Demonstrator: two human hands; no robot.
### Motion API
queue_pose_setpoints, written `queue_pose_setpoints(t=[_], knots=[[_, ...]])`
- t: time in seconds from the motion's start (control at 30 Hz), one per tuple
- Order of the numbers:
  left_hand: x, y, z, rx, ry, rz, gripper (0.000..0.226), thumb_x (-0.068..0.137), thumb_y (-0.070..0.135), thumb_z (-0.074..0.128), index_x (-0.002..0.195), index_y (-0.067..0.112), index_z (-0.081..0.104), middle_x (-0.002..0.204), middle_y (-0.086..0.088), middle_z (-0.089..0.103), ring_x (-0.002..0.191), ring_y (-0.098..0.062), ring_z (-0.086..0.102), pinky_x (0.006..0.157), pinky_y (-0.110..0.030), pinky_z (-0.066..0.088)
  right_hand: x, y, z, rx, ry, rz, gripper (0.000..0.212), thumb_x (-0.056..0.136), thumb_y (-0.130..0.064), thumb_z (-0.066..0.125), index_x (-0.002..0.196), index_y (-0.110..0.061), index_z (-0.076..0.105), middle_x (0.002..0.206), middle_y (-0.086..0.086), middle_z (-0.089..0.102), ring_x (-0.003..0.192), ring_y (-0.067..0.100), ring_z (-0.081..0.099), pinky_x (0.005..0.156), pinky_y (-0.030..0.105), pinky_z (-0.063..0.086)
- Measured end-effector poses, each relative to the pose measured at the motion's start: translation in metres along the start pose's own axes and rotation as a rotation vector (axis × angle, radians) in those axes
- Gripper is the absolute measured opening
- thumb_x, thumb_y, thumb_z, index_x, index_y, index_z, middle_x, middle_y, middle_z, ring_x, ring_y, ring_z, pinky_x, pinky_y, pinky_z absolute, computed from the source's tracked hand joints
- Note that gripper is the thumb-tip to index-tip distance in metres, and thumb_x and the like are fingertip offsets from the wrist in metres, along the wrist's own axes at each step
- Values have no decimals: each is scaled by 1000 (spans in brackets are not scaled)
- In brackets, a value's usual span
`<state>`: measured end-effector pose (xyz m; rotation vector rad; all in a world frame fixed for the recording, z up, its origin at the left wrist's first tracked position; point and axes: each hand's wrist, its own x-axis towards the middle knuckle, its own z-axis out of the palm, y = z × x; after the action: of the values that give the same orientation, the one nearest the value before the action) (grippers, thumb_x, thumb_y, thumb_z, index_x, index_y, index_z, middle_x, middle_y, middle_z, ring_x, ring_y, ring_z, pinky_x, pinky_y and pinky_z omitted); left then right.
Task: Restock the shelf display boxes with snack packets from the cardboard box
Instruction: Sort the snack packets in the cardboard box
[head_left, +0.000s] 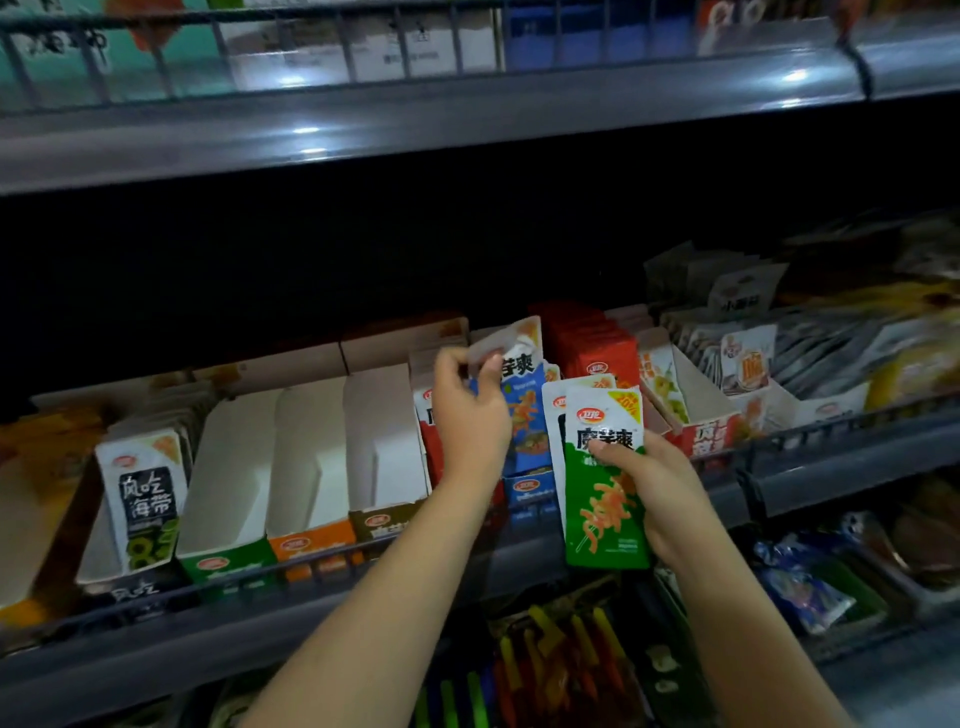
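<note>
My right hand (649, 488) holds a small stack of green-and-white snack packets (605, 499) upright in front of the shelf, thumb across their face. My left hand (467, 410) pinches the top of a blue-and-white packet (522, 395) standing in the blue display box (530, 491). To the left stand three open display boxes showing white insides: a green-fronted one (228, 564), an orange-fronted one (311, 545) and a brown-fronted one (382, 522). The cardboard box is not in view.
A display box at far left holds black-labelled packets (145, 499). Red packets (597, 343) fill a box behind my right hand, with more snack boxes to the right (748, 364). A wire rail (810, 436) fronts the shelf. Another shelf (415, 124) hangs above; goods (561, 665) lie below.
</note>
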<state>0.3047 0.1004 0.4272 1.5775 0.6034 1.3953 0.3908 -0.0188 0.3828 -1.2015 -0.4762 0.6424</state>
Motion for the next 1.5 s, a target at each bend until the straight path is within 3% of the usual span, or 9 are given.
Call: queue_pose_setpoints(t=[0.23, 0.43, 0.6, 0.7, 0.9, 1.07, 1.27, 1.37, 1.5], knots=[[-11, -6, -1, 2, -7, 16, 21, 93, 15, 55, 82, 28, 44, 92, -5, 60, 90, -21, 61, 76, -35, 52, 2, -1, -2, 100, 61, -11, 15, 85, -4, 60, 98, -9, 66, 86, 11, 74, 75, 27, 72, 66, 36, 55], [-14, -10, -2, 20, -206, -29, 28, 90, 10, 61, 105, 26, 43, 104, 7, 59, 85, 7, 63, 65, -12, 51, 4, 0, -5, 152, 83, 25, 14, 85, -4, 61, 97, -9, 65, 82, 10, 74, 69, 25, 71, 60, 33, 54], [-6, -13, -9, 164, -261, -60, 26, 83, 6, 68, 91, 26, 54, 92, 9, 66, 81, -3, 66, 71, -27, 59, 5, -2, -10, 174, 93, 12, 13, 85, -3, 60, 94, -11, 65, 80, 10, 74, 66, 24, 71, 58, 32, 54], [-1, -7, -9, 206, -251, -52, 23, 78, 8, 74, 79, 24, 58, 82, 7, 67, 75, -4, 65, 60, -12, 52, 4, -2, -11, 174, 90, 14, 12, 86, -4, 59, 94, -11, 66, 80, 9, 74, 66, 23, 71, 60, 33, 54], [-6, -7, -9, 237, -215, -21, 24, 76, 9, 76, 70, 10, 52, 74, -4, 62, 66, -2, 56, 54, -11, 45, 5, -4, -14, 197, 102, -3, 12, 85, -4, 61, 93, -12, 65, 82, 7, 74, 70, 23, 71, 66, 35, 55], [-20, -25, -17, 261, -250, -99, 24, 75, 12, 77, 86, 0, 58, 88, -15, 67, 83, -25, 65, 73, -40, 56, 5, -4, -17, 186, 87, 3, 14, 85, -5, 60, 96, -11, 66, 87, 9, 74, 74, 25, 71, 68, 37, 55], [-13, -11, -17, 377, -308, -29, 42, 80, 22, 74, 117, 19, 54, 100, 13, 62, 89, -3, 60, 68, -9, 48, 5, -3, -16, 186, 80, 30, 15, 86, -4, 60, 99, -8, 65, 88, 11, 74, 73, 25, 71, 61, 33, 55], [-5, -2, -18, 353, -296, 89, 38, 87, 22, 65, 123, 26, 54, 116, 9, 59, 106, -8, 56, 80, -19, 51, 5, -3, -15, 186, 79, 35, 16, 85, -4, 60, 99, -8, 65, 88, 11, 74, 72, 25, 71, 60, 33, 54], [2, -5, -17, 501, -320, 141, 30, 87, 21, 65, 117, 22, 64, 113, 4, 65, 102, -15, 60, 82, -29, 51, 6, -1, -12, 167, 80, 32, 17, 84, -4, 61, 101, -8, 65, 90, 12, 74, 78, 28, 71, 66, 36, 55]])
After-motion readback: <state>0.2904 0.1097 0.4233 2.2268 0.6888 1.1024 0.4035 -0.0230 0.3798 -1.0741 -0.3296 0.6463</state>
